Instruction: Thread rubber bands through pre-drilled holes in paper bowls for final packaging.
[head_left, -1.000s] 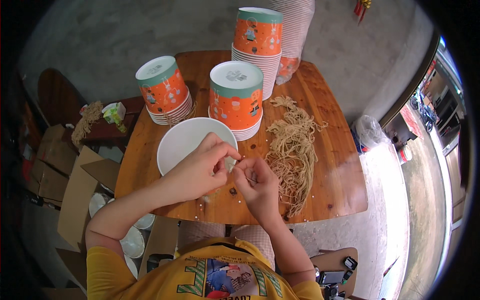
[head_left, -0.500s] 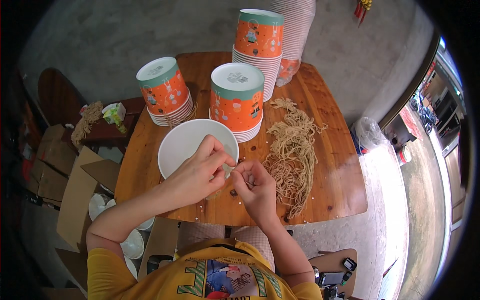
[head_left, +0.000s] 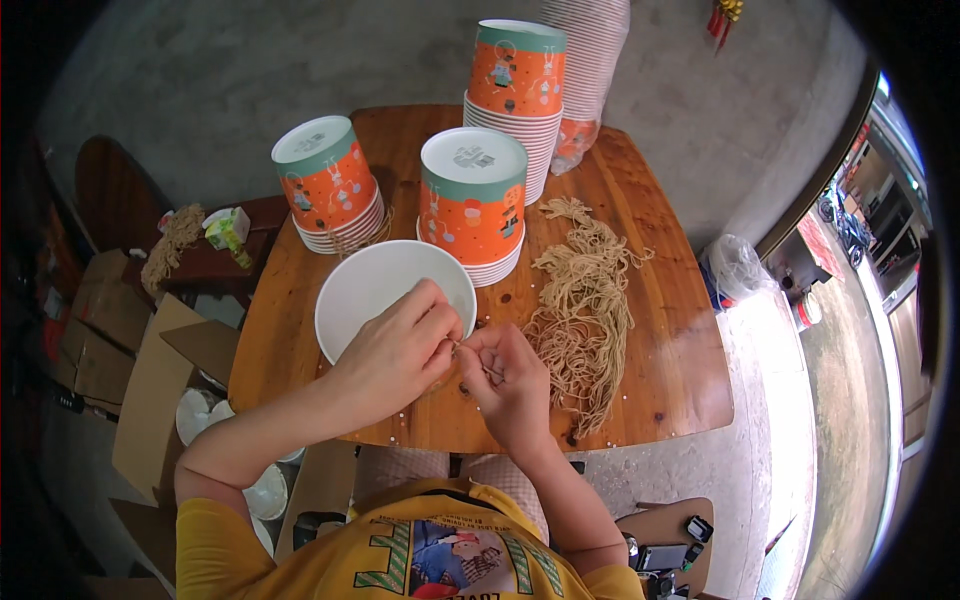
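My left hand [head_left: 395, 350] reaches across the near rim of a white bucket [head_left: 365, 285], its thumb and fingers pinched together. Close beside it, my right hand [head_left: 510, 385] is also in a pinch, with its other fingers curled in. Between the touching fingertips shows a tiny bit of tan string [head_left: 456, 344]; most of it is hidden by my fingers. To the right of my right hand, a tangled heap of tan strings [head_left: 585, 320] lies on the wooden table [head_left: 670, 340]. The bucket stands mouth up, and I see nothing inside it.
Behind the bucket stand upside-down orange and green paper buckets, one stack in the middle [head_left: 472, 215], another at left [head_left: 325, 180], a taller one [head_left: 515, 100] farther back. A bagged stack [head_left: 590, 70] is behind. An open cardboard box [head_left: 150, 400] with white containers sits on the left.
My hands have come closer together, and the left fingertips have dipped slightly toward the right hand. The tan string shows more clearly between them. The buckets have stayed where they were.
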